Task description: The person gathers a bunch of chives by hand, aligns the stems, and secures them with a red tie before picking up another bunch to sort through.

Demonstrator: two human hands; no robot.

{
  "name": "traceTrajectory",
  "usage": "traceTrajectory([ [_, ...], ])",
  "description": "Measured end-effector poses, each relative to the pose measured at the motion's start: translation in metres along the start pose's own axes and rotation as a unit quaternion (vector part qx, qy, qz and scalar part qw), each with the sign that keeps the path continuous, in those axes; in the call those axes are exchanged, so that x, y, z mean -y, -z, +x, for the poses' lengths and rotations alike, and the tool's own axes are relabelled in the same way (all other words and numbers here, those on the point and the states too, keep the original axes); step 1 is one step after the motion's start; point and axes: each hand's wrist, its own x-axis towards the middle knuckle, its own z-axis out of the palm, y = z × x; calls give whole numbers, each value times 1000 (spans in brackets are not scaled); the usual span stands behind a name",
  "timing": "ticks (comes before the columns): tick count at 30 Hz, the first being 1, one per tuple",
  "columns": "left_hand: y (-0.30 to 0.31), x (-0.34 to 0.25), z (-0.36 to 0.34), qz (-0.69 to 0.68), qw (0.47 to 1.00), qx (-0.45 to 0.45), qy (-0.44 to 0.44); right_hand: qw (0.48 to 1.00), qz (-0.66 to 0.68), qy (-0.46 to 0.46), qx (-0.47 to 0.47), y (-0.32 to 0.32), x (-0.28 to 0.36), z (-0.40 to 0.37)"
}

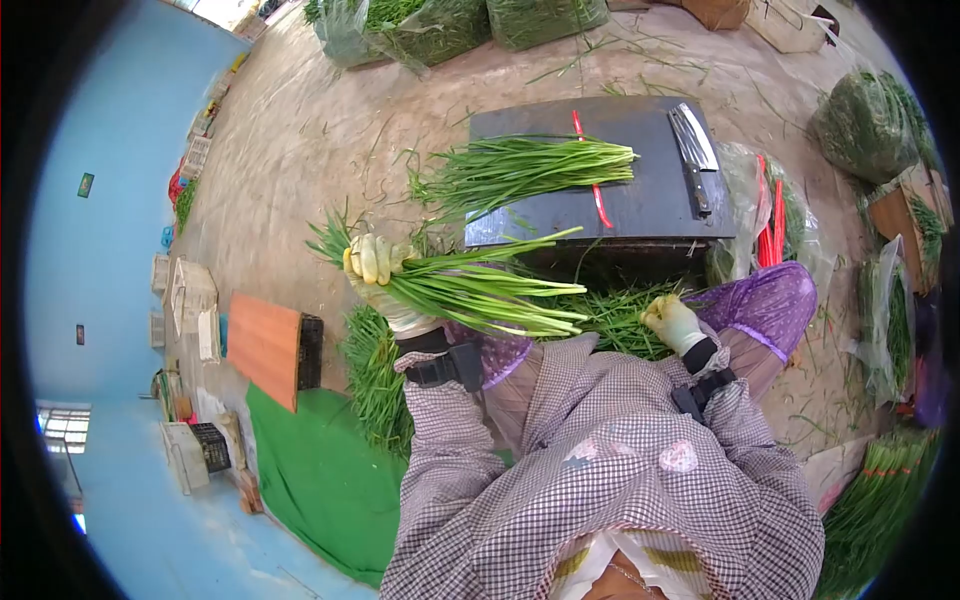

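My left hand [372,262], in a pale yellowish glove, is closed around a bunch of garlic chives [480,290], leaves to the left and pale stems to the right. My right hand [668,320], gloved too, is curled closed above loose chives [625,312] by my knee; whatever its fingers hold, if anything, is hidden. In front of me stands a dark board [620,220]. On it another pile of chives [545,170] lies across a red tie strip [603,205]. A knife [692,150] rests near the board's right end.
Red strips [772,215] hang beside a plastic bag right of the board. More chives [375,380] lie left of my lap, near a green cloth [320,480] and an orange-brown panel [262,345]. Bagged greens [430,30] stand at the back; tied bundles [880,490] lie at lower right.
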Motion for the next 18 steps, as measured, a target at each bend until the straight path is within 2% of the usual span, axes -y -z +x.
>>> traceTrajectory([
  [1,5,-3,-1,15,1000,-1,-2,971,-238,-25,3,9,14,-3],
  [2,8,-4,-1,31,1000,-3,-2,959,-168,118,-196,3,13,1],
  [4,-5,7,2,-22,999,19,17,933,-25,211,-289,31,77,13],
  [5,-11,14,3,-48,998,29,29,920,-28,261,-291,51,115,12],
  [6,-13,20,4,-61,996,42,52,908,-71,312,-270,60,140,11],
  [8,-16,31,6,-89,989,64,95,907,-58,369,-195,53,171,19],
  [9,-17,36,7,-124,983,64,120,935,15,348,-63,48,175,19],
  [10,-17,37,9,-102,985,59,125,941,86,320,71,38,173,24],
  [11,-16,36,10,-79,987,55,127,914,126,383,39,3,147,39],
  [12,-16,33,9,-54,989,48,127,931,145,333,30,0,144,30],
  [14,-25,27,5,-45,994,34,95,922,107,372,-5,0,114,25],
  [15,-24,21,4,-27,996,33,83,957,-42,289,6,-6,88,25],
  [16,-23,16,6,-11,997,34,71,961,-192,198,13,-10,66,25],
  [17,-11,5,7,52,996,19,75,945,-291,113,102,2,65,16],
  [18,2,-2,8,53,996,24,63,904,-383,22,187,14,63,5],
])
